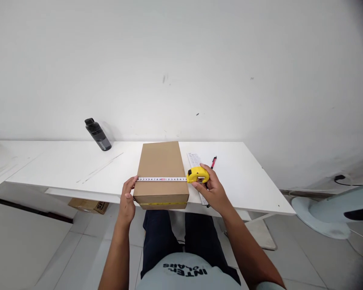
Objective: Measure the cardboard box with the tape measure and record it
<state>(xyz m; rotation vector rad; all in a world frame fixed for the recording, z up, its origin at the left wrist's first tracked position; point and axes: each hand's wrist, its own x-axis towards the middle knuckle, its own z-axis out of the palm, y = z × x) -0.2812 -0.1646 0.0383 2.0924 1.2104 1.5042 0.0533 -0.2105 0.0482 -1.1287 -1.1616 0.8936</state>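
Observation:
A brown cardboard box (160,161) lies on the white table near its front edge. The blade (157,179) of a tape measure is stretched straight across the top of the box, left to right. My left hand (128,199) is at the box's left edge, its fingers closed at the blade's end; the hook itself is hidden. My right hand (213,189) grips the yellow tape measure case (198,175) at the box's right edge, thumb below and fingers above. A yellow strip (165,204) runs along the box's front side.
Right of the box, a printed paper (194,159) lies partly under the tape measure, with a red and black pen (213,162) beside it. A black bottle (98,135) stands at the back left. Below the table is another carton (87,205). A pale rounded base (320,219) stands right.

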